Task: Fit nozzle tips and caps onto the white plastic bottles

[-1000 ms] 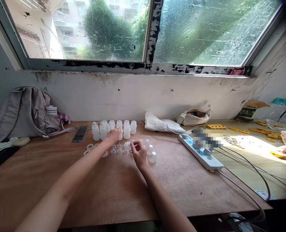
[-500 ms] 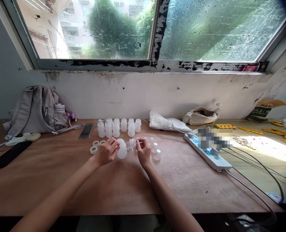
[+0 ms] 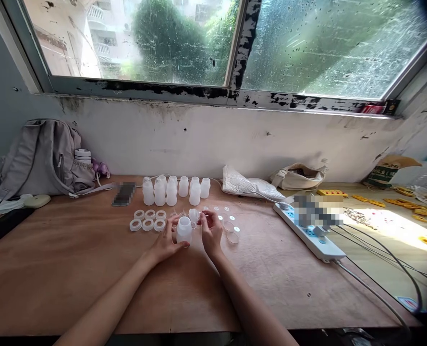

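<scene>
Plainly, bare tabletop (image 3: 177,288) runs from the bottle (image 3: 184,232) to the front edge (image 3: 170,332); the left hand (image 3: 164,246) curls around that upright bottle; the right hand (image 3: 210,234) pinches a clear piece (image 3: 193,215) beside it.

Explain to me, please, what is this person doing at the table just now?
A person works with both bare hands at a wooden table. The left hand holds a whitish bottle upright, while the right hand holds a small clear part close to it. More bottles stand behind, near the wall. White rings lie in two rows to the left. Whether the bottle touches the table is hard to tell.
</scene>
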`<state>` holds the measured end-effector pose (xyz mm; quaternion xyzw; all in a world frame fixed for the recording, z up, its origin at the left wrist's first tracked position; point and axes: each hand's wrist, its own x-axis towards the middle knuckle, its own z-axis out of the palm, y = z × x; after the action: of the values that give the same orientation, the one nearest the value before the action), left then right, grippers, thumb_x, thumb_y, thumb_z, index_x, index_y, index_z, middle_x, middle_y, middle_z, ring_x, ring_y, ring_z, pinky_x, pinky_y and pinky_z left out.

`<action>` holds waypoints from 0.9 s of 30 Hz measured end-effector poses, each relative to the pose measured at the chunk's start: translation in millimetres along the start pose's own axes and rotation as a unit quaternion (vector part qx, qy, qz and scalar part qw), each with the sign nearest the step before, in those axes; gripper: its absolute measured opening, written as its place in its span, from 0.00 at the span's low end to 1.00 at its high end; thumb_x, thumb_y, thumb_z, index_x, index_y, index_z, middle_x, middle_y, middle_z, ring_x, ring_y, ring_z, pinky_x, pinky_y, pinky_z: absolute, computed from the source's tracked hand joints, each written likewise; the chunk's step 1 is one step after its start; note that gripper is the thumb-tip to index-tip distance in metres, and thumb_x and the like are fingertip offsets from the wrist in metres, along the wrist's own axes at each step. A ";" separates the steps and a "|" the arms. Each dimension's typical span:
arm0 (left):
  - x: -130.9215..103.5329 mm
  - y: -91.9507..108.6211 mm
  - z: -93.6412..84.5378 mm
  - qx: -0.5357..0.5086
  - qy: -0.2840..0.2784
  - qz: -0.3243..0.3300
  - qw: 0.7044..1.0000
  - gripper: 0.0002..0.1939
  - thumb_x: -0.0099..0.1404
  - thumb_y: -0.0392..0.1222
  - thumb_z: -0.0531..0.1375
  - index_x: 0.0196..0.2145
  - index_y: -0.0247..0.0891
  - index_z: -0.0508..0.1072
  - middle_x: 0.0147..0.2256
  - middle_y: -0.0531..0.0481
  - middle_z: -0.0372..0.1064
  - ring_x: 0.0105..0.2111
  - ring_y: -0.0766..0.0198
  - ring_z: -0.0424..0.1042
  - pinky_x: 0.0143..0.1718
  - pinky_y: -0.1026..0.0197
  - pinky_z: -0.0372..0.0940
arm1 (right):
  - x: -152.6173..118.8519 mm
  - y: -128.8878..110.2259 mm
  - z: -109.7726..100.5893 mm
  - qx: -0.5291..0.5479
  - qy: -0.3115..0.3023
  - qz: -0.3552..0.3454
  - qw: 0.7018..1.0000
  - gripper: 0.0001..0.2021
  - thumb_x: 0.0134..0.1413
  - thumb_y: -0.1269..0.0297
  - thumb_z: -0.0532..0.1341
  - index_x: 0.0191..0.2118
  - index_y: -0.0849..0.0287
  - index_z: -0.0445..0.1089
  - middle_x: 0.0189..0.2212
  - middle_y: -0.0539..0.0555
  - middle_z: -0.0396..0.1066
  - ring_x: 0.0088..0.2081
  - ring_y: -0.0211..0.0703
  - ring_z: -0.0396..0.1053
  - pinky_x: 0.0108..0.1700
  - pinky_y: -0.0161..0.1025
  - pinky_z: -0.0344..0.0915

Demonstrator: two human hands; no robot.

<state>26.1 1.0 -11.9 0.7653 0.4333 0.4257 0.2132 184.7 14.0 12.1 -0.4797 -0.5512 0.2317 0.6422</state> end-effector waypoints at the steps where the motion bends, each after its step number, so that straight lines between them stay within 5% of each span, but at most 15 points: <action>1: -0.9 0.1 2.5 -0.005 -0.015 -0.016 1.000 0.35 0.50 0.49 0.62 0.51 0.40 0.50 0.47 0.42 0.59 0.44 0.57 0.64 0.41 0.55 0.63 | -0.8 -0.1 1.0 0.005 0.002 -0.001 1.000 0.07 0.53 0.61 0.53 0.35 0.58 0.63 0.26 0.50 0.66 0.26 0.37 0.66 0.29 0.35 0.62; 4: -2.1 3.0 1.0 -0.009 -0.027 -0.029 0.999 0.29 0.52 0.48 0.60 0.48 0.41 0.53 0.47 0.44 0.60 0.41 0.59 0.65 0.42 0.56 0.63 | -2.9 -0.2 4.4 0.026 0.004 -0.002 1.000 0.07 0.53 0.62 0.54 0.36 0.58 0.63 0.28 0.51 0.66 0.26 0.37 0.66 0.30 0.35 0.63; 12: 2.7 3.9 -26.8 0.070 0.048 0.045 0.995 0.27 0.55 0.40 0.57 0.52 0.41 0.54 0.47 0.45 0.59 0.47 0.58 0.61 0.49 0.55 0.57 | -3.2 -1.8 7.2 0.113 0.019 0.035 0.993 0.06 0.52 0.64 0.55 0.36 0.59 0.63 0.28 0.50 0.64 0.26 0.36 0.65 0.29 0.36 0.63; 27: -1.6 -2.1 -23.0 0.100 0.027 0.036 0.994 0.23 0.52 0.42 0.59 0.46 0.40 0.58 0.42 0.47 0.65 0.41 0.58 0.67 0.42 0.57 0.62 | -2.9 2.4 8.3 0.140 -0.068 0.065 0.986 0.05 0.50 0.63 0.57 0.32 0.57 0.65 0.27 0.50 0.65 0.27 0.37 0.63 0.29 0.36 0.63</action>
<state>5.4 -0.1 -1.5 0.7861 0.4514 0.4080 0.1089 176.7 15.6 8.0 -0.4029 -0.5234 0.3802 0.6474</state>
